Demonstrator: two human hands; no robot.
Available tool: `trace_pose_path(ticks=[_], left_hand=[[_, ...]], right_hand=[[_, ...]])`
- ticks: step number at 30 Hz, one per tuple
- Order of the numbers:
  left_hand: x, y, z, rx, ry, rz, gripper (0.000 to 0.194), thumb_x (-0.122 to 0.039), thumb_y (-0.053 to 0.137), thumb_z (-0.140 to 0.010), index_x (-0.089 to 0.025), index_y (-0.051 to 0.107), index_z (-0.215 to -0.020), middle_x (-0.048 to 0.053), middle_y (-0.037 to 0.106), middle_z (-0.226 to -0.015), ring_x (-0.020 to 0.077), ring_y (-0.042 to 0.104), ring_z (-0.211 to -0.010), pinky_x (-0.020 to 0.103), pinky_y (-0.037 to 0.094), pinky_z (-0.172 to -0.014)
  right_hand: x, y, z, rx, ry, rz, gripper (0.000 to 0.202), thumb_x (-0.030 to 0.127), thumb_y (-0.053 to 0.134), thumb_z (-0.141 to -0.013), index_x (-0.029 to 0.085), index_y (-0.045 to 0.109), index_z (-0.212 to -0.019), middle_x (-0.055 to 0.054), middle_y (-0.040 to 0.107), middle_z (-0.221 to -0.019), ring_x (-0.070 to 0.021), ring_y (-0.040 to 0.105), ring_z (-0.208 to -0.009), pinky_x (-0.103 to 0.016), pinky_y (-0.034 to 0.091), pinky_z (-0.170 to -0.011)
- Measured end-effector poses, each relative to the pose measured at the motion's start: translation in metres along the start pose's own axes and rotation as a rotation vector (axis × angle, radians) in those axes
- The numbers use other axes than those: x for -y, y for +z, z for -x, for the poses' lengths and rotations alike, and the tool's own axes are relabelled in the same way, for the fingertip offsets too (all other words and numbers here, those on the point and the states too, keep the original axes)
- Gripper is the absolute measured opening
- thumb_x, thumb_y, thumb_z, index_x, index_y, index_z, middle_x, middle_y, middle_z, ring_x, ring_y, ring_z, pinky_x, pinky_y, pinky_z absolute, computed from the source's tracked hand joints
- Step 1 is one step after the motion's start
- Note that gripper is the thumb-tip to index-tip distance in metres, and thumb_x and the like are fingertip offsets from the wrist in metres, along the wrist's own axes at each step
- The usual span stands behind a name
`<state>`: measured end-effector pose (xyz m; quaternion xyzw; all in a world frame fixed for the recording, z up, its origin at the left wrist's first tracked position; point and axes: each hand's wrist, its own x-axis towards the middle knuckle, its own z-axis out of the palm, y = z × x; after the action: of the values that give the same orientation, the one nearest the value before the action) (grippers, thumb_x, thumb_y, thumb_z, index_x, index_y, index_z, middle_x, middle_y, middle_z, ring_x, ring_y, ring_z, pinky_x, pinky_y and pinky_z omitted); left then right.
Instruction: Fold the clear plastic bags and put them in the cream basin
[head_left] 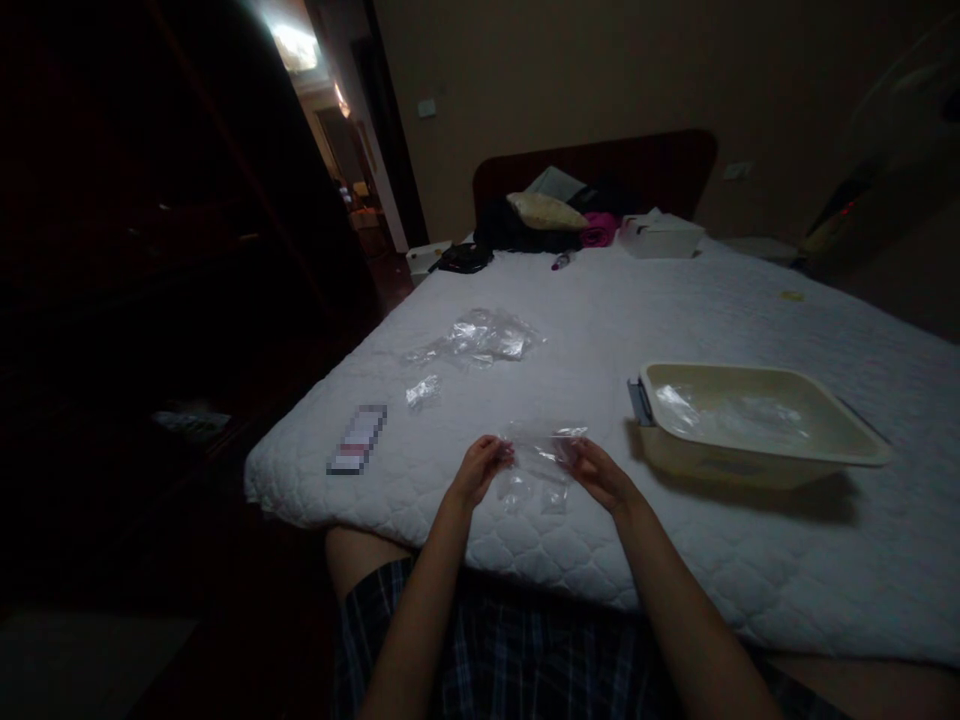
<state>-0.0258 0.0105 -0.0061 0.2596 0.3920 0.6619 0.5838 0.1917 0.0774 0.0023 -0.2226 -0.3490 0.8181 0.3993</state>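
I am watching both hands holding a small clear plastic bag (541,447) just above the near edge of the white quilted mattress (675,300). The left hand (478,470) is pinching its left end and the right hand (598,473) is pinching its right end, fingers closed on the film. I am judging the grip as thin: the slick film could be slipping out in this dim light and dropping off the edge. A pile of crumpled clear plastic bags (480,340) is lying well apart, a cream plastic basin (757,425) sitting near the right hand.
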Motion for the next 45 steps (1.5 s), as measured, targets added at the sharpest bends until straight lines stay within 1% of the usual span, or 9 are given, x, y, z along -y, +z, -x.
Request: trace_pose_path(ticks=[9,12,16,21,27,32,35,41,45], left_hand=[[-0.005,0.005,0.007,0.076,-0.008,0.015,0.022,-0.030,0.071,-0.064,-0.013,0.059,-0.071,0.008,0.067,-0.086,0.0172,0.062,-0.083,0.031,0.044,-0.082],[-0.005,0.003,0.008,0.073,-0.003,0.003,0.024,-0.034,0.068,-0.067,-0.012,0.060,-0.069,0.010,0.068,-0.087,0.0177,0.061,-0.083,0.027,0.044,-0.076],[-0.004,0.002,0.008,0.097,-0.011,0.017,0.025,-0.037,0.064,-0.070,-0.012,0.061,-0.068,0.008,0.067,-0.073,0.0184,0.062,-0.073,0.029,0.046,-0.067],[-0.004,0.004,0.008,0.067,-0.030,-0.007,0.025,-0.036,0.066,-0.068,-0.012,0.060,-0.066,0.005,0.064,-0.066,0.0157,0.060,-0.064,0.028,0.046,-0.063],[-0.004,0.002,0.008,0.033,-0.036,-0.061,0.028,-0.039,0.068,-0.066,-0.011,0.063,-0.072,0.000,0.057,-0.054,0.0101,0.054,-0.049,0.022,0.043,-0.051],[-0.004,0.001,0.008,0.035,-0.117,-0.149,0.037,-0.048,0.062,-0.068,-0.011,0.063,-0.067,-0.002,0.048,-0.039,0.0090,0.047,-0.038,0.021,0.038,-0.044],[-0.004,0.001,0.008,0.014,-0.144,-0.174,0.039,-0.051,0.061,-0.068,-0.012,0.061,-0.062,-0.001,0.051,-0.041,0.0086,0.045,-0.036,0.020,0.033,-0.039],[-0.008,0.003,0.010,0.027,-0.198,-0.181,0.041,-0.053,0.058,-0.070,-0.012,0.062,-0.069,-0.001,0.049,-0.040,0.0087,0.043,-0.033,0.020,0.029,-0.036],[-0.009,0.006,0.012,0.006,-0.179,-0.130,0.039,-0.051,0.062,-0.067,-0.012,0.063,-0.067,0.000,0.053,-0.046,0.0087,0.047,-0.040,0.020,0.032,-0.040]], right_hand=[[-0.001,0.001,-0.002,-0.111,0.022,0.015,0.020,0.029,0.075,-0.061,0.022,0.058,-0.070,0.006,0.062,-0.065,-0.0109,0.062,-0.068,-0.025,0.050,-0.074],[0.002,0.002,0.000,-0.118,0.029,0.027,0.022,0.026,0.076,-0.059,0.022,0.060,-0.074,0.006,0.062,-0.066,-0.0092,0.059,-0.059,-0.021,0.050,-0.061],[0.004,-0.002,0.001,-0.156,0.063,-0.017,0.025,0.020,0.071,-0.059,0.024,0.063,-0.082,0.004,0.065,-0.069,-0.0083,0.055,-0.051,-0.020,0.045,-0.045],[0.004,-0.010,0.000,-0.202,0.091,-0.001,0.013,0.021,0.066,-0.064,0.024,0.061,-0.076,0.005,0.062,-0.058,-0.0072,0.049,-0.040,-0.019,0.038,-0.034],[0.005,-0.001,0.000,-0.233,0.074,-0.017,0.016,0.023,0.070,-0.062,0.023,0.061,-0.076,0.003,0.068,-0.072,-0.0087,0.057,-0.048,-0.019,0.044,-0.040],[0.003,0.002,-0.003,-0.163,0.026,0.016,0.018,0.026,0.071,-0.065,0.020,0.059,-0.076,0.001,0.069,-0.081,-0.0065,0.056,-0.051,-0.017,0.045,-0.045],[0.000,-0.001,-0.004,-0.132,0.021,0.033,0.020,0.026,0.071,-0.066,0.021,0.059,-0.081,0.000,0.069,-0.085,-0.0075,0.058,-0.056,-0.019,0.047,-0.051],[0.000,-0.001,-0.003,-0.126,0.009,0.023,0.017,0.025,0.070,-0.068,0.022,0.061,-0.083,0.000,0.069,-0.086,-0.0096,0.060,-0.062,-0.020,0.048,-0.055],[0.001,-0.001,-0.003,-0.096,0.031,-0.001,0.014,0.030,0.066,-0.071,0.022,0.063,-0.082,-0.001,0.069,-0.082,-0.0118,0.061,-0.063,-0.023,0.049,-0.058]])
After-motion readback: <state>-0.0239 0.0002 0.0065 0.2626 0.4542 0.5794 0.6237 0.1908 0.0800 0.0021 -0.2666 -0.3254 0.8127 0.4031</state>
